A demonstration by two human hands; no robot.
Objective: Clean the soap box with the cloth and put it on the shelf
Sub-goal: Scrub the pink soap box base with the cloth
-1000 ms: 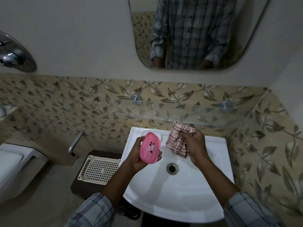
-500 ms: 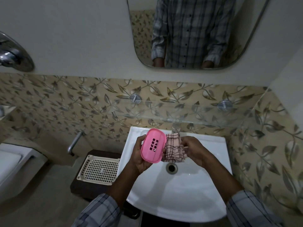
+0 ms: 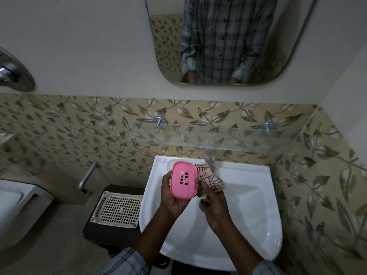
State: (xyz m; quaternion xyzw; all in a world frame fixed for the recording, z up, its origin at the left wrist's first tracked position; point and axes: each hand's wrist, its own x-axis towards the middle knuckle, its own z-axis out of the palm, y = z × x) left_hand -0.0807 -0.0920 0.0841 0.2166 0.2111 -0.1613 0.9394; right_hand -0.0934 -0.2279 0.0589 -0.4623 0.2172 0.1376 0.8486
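Observation:
My left hand (image 3: 174,203) holds a pink soap box (image 3: 183,180) over the white basin (image 3: 248,205), its slotted face turned up toward me. My right hand (image 3: 213,207) grips a pink checked cloth (image 3: 210,178), bunched against the box's right edge. A clear glass shelf (image 3: 228,139) runs along the leaf-patterned tiles just above the basin, held by two metal studs, with nothing standing on it.
A tap (image 3: 210,158) rises at the basin's back, partly behind the cloth. A cream perforated tray (image 3: 118,210) lies on a dark stand left of the basin. A mirror (image 3: 228,40) hangs above. A toilet (image 3: 15,205) and a wall pipe (image 3: 87,175) are at the left.
My right hand has brought the cloth leftward and down until it presses against the soap box's right side. My left hand has tilted the box flatter, its face more toward me.

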